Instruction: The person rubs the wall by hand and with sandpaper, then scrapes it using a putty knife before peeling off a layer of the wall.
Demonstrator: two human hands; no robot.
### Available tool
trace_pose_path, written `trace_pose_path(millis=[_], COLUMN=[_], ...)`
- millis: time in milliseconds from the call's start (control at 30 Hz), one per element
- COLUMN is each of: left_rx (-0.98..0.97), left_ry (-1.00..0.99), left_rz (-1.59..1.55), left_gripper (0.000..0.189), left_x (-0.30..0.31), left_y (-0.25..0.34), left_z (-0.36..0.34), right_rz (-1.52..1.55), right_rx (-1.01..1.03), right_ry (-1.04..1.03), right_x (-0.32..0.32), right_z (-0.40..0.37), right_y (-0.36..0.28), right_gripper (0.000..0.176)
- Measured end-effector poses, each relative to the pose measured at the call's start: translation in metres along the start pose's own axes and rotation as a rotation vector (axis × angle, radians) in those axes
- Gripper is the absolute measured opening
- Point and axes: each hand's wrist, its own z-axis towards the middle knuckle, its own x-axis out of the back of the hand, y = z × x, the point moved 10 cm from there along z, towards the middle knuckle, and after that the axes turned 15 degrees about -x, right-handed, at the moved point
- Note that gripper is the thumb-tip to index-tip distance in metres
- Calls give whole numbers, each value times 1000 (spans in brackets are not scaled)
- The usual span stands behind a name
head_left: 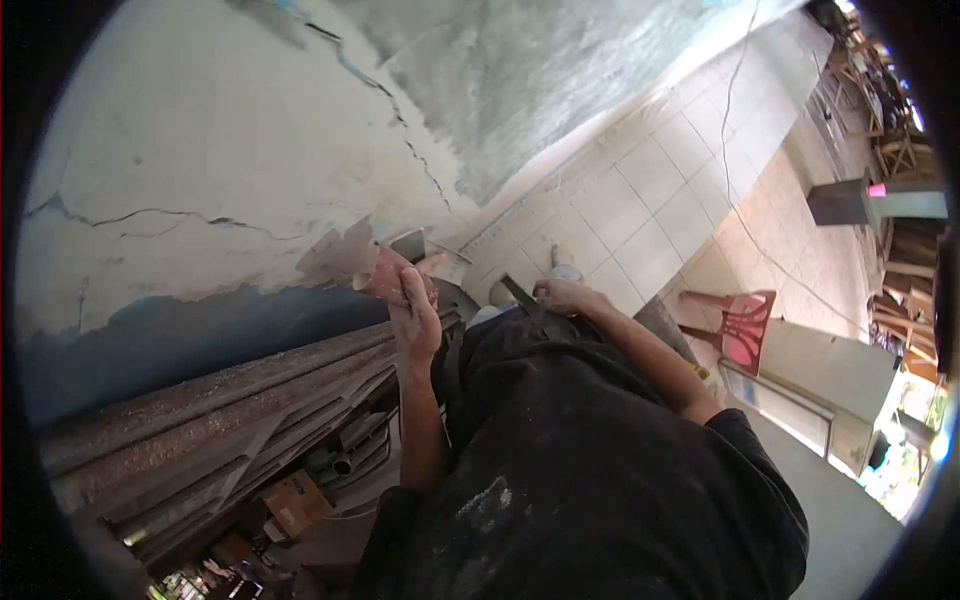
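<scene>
My left hand (417,312) is raised close to the cracked wall, its thumb pressing a torn, folded sheet of reddish sandpaper (385,272) against the fingers. A ragged, paler brown part of the sheet spreads toward the wall. In front of my waist, my right hand (570,297) is closed, fingers curled beside a dark flat strip (522,294). The strip slants from the fingers toward the floor; the grip on it is partly hidden. The wall (220,130) has a whitish coat with jagged cracks and a grey patch.
Long boards (230,400) lie stacked along the wall on the left, with a cardboard box (295,502) below them. A red plastic chair (745,330) stands to the right on the tiled floor (650,170). A thin cable (728,180) crosses the tiles.
</scene>
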Motion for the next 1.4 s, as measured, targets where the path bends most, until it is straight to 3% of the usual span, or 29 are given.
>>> trace_pose_path(millis=[100,167,233,367,467,567,600,733,833,967,1067,1100,1167,1300,1400], left_rx=[-39,-76,-117,-31,15,43,43,-23,-33,-152,-393,-423,-486,-700,-745], left_ry=[10,5,-24,-125,-124,-111,-116,-164,-204,-172,-177,-109,26,239,439], left_rz=[49,81,103,143,24,-124,-143,-138,-151,-273,-225,-171,-63,-14,100], left_gripper=[60,59,58,50,47,49,50,51,52,62,77,81,87,89,85], left_x=[7,8,0,-12,-18,-23,-24,-30,-31,-17,6,21,50,89,108], left_y=[0,8,22,38,60,82,88,109,130,127,178,178,177,194,207], left_z=[3,5,13,24,32,42,46,55,56,56,53,53,48,42,36], right_rz=[-75,354,574,480,208,55,86,182,37,-2,125,222,461,391,208], right_rx=[26,155,352,906,935,896,943,1084,1216,1275,1176,1156,1069,1379,1534], right_ry=[548,395,445,552,634,698,803,977,960,978,1104,1184,1538,1697,1747], right_x=[63,88,124,158,165,165,174,197,218,242,283,296,318,340,340], right_z=[-22,-33,-84,-177,-211,-204,-209,-224,-243,-268,-306,-318,-346,-399,-415], right_y=[-32,-55,-96,-172,-213,-220,-221,-221,-228,-232,-229,-224,-206,-248,-282], right_gripper=[31,23,20,44,52,58,63,55,50,44,36,35,37,38,40])
